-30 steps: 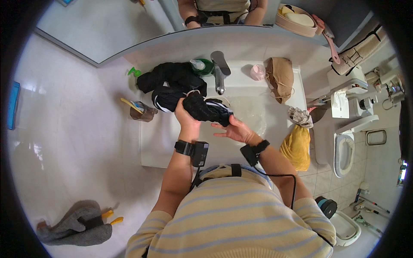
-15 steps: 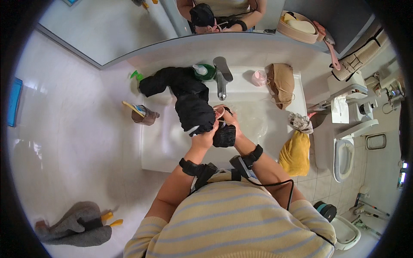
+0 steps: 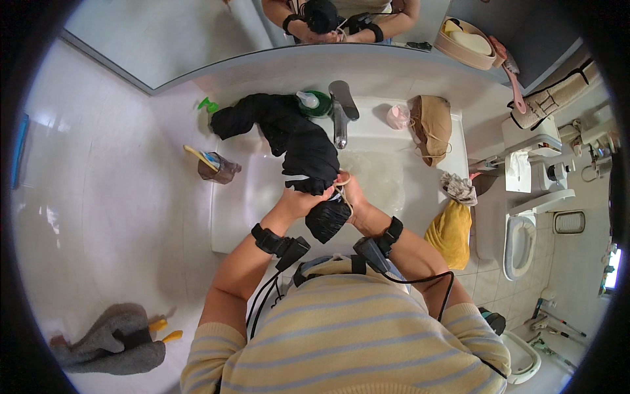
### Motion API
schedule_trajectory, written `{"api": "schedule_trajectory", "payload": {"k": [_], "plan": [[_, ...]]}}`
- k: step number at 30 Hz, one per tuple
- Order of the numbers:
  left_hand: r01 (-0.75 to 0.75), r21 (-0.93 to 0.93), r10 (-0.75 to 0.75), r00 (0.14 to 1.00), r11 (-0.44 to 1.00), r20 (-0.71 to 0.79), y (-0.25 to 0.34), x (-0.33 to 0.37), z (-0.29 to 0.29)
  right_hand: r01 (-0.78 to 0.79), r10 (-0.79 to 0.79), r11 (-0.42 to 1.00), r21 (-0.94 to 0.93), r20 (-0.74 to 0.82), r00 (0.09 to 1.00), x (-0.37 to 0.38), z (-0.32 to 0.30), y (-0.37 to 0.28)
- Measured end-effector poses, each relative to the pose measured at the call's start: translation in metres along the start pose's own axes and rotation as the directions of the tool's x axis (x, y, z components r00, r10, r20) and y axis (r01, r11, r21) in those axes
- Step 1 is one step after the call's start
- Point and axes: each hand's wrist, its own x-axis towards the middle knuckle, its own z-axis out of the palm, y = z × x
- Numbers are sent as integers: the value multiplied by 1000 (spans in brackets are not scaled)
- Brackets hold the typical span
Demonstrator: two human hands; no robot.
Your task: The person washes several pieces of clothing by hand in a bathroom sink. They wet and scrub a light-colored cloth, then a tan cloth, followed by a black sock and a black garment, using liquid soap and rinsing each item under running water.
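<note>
Over the white washbasin [image 3: 262,190], both my hands grip a bunched black garment [image 3: 308,157]. One long part of it trails up across the basin's left rim to the wall side; a shorter wet-looking black end hangs toward me between my wrists. My left hand [image 3: 300,202] is closed round the cloth, where a bit of white shows. My right hand [image 3: 354,194] is closed at its other side, its fingertips partly hidden. A beige cord [image 3: 343,184] loops out by the right fingers. Shallow cloudy water [image 3: 377,177] lies in the basin.
Behind the garment stand a green pump bottle [image 3: 318,105] and the faucet [image 3: 341,115]. A toothbrush cup [image 3: 220,169] is at left. Brown cloth [image 3: 431,131], a pink cup [image 3: 398,117] and yellow cloth [image 3: 449,226] sit along the right rim. Dark grey cloth [image 3: 111,341] lies lower left.
The black garment has been turned and bunched between my hands, its short end swinging nearer me and left. My left forearm has shifted slightly left; the pinkish loop now shows as beige cord.
</note>
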Motion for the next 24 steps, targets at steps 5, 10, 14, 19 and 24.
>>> {"api": "schedule_trajectory", "payload": {"k": [5, 10, 14, 19, 24], "plan": [[101, -133, -112, 990, 986, -80, -16, -10, 7, -75, 74, 997, -30, -16, 997, 5, -6, 0], [9, 31, -8, 1000, 999, -24, -35, -13, 9, -47, 47, 999, 3, -6, 999, 17, -29, 20], [90, 23, -88, 993, 996, -79, -48, -17, 11, 102, -101, 995, 1, -91, 991, 37, -58, 43], [85, -65, -97, 972, 994, -212, -67, -32, 4, 134, -189, 928, -347, -130, 973, 25, -58, 39], [178, -289, -313, 783, 941, -537, -72, -62, -23, 206, -342, 450, -869, 46, 939, 9, -97, 44]]}}
